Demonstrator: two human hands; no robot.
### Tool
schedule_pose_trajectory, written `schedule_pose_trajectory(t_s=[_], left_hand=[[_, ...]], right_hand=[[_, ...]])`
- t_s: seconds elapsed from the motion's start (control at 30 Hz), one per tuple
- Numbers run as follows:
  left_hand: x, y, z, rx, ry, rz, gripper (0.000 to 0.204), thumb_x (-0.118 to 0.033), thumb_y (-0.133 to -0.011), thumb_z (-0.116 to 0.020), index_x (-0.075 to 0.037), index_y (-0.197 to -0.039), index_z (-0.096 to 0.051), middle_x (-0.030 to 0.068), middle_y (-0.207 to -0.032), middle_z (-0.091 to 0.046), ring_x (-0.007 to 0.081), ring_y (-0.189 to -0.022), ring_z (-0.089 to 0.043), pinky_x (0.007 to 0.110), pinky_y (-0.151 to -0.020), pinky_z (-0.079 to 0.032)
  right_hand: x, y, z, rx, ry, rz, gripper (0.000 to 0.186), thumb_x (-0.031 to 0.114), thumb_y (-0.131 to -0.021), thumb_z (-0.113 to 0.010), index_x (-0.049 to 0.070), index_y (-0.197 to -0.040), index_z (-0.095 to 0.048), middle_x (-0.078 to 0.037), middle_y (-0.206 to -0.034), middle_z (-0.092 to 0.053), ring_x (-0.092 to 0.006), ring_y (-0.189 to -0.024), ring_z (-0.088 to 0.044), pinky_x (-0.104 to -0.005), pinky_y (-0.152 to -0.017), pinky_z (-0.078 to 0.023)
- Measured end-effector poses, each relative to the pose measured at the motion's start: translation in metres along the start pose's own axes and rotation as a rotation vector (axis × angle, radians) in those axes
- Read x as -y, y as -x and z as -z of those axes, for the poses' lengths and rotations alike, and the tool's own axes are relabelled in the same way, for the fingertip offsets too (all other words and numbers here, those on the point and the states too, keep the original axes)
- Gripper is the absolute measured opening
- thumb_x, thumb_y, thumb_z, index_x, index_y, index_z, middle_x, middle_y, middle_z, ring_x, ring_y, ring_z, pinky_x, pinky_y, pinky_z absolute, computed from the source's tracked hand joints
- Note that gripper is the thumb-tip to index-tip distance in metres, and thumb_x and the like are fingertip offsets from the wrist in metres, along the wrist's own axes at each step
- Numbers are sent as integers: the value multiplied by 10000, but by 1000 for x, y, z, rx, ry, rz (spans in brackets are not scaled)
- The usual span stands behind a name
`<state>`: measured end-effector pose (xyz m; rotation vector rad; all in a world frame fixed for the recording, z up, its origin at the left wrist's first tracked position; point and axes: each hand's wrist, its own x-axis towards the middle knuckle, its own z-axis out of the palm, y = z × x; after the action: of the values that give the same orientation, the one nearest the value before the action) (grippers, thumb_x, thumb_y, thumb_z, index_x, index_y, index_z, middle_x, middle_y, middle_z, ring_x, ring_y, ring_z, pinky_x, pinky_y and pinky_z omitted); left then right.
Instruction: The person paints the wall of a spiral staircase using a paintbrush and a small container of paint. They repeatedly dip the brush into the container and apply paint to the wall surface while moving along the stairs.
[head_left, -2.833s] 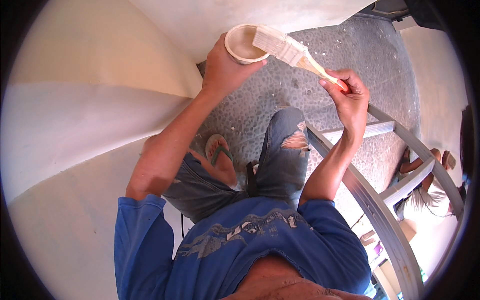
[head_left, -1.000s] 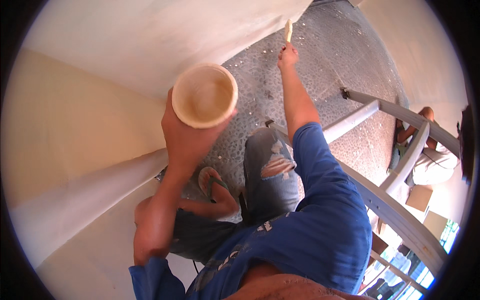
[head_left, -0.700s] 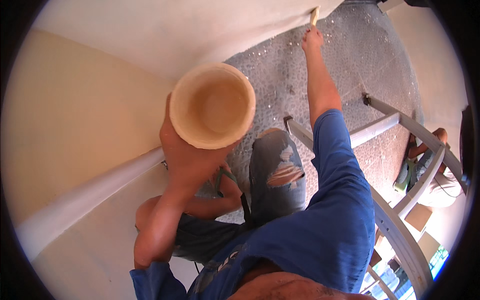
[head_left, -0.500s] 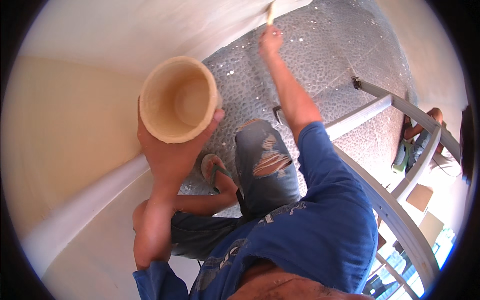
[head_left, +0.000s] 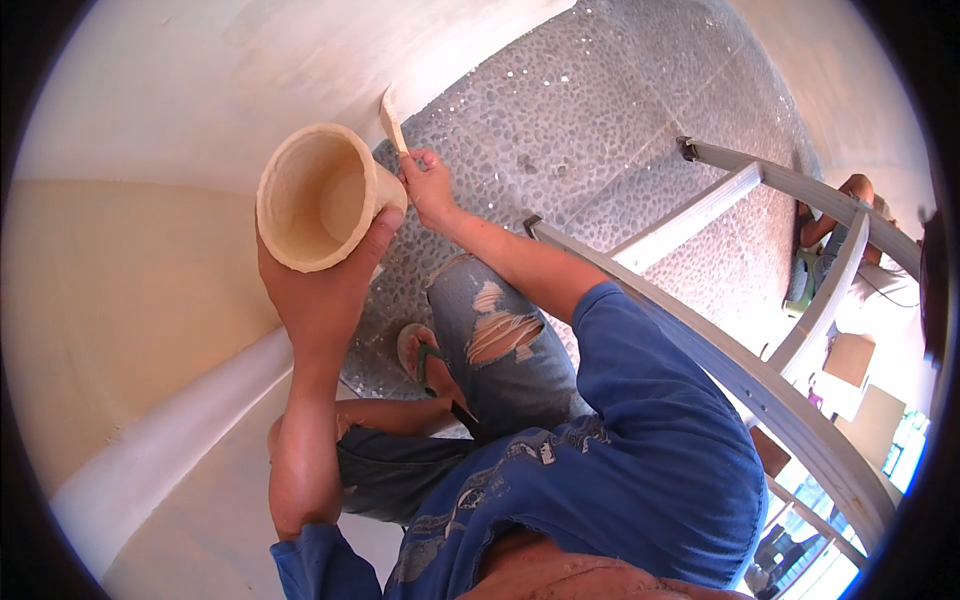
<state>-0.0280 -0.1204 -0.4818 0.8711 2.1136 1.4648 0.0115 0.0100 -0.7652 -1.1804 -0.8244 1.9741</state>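
Observation:
My left hand is wrapped round a cream tub, held out at left of centre with its mouth up; its inside is coated pale beige. Just behind it, my right hand grips the handle of a pale paint brush. The brush head touches or nearly touches the low part of the white wall, close to where it meets the floor; I cannot tell exactly.
The pebbled grey floor stretches beyond my hands. An aluminium ladder lies along my right. Past it, another person sits low by the wall, beside cardboard pieces. A cream wall rises close on my left.
My right hand and brush have moved left along the wall's base, from far up-right to behind the tub. The tub has shifted left. Earlier still, the brush was at the tub's rim.

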Motion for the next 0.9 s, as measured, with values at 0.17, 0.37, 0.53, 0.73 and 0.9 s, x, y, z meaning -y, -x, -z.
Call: schedule_pose_trajectory(t_s=[0.17,0.37,0.53,0.73,0.9], left_hand=[[1,1,-2,-5,-5,-15,689,-170,-711,-952,4,-1267,-585,104,-1206,-680,213,-1100,-663,355,-944,-528],[-2,2,-5,36,-14,-17,703,-166,-710,-949,4,-1282,-578,107,-1214,-681,214,-1109,-662,359,-952,-526],[2,-6,-11,67,14,-77,725,-169,-691,-958,0,-1286,-578,117,-1213,-685,217,-1110,-665,361,-955,-525],[7,-9,-29,105,30,-190,752,-182,-663,-977,-7,-1278,-580,132,-1190,-693,240,-1064,-689,374,-912,-546],[20,-10,-38,162,57,-262,751,-188,-645,-987,-10,-1256,-587,145,-1164,-700,260,-1066,-697,385,-903,-554]], right_hand=[[17,15,11,18,-60,-81,177,218,-1013,-653,83,-1090,-569,-17,-748,-589,-74,-546,-485,-220,-430,-347],[54,12,66,-110,-102,-63,174,220,-1021,-637,97,-1108,-549,-20,-759,-583,-58,-519,-449,-214,-415,-329],[80,14,100,-243,-64,61,168,214,-1025,-630,95,-1101,-541,-25,-774,-592,-56,-521,-448,-213,-411,-321],[98,6,116,-382,-132,139,211,229,-1030,-612,73,-1135,-517,-60,-775,-623,-69,-516,-457,-233,-421,-330],[107,-9,122,-448,-131,196,231,236,-1031,-605,61,-1144,-505,-79,-785,-634,-79,-516,-463,-241,-422,-343]])
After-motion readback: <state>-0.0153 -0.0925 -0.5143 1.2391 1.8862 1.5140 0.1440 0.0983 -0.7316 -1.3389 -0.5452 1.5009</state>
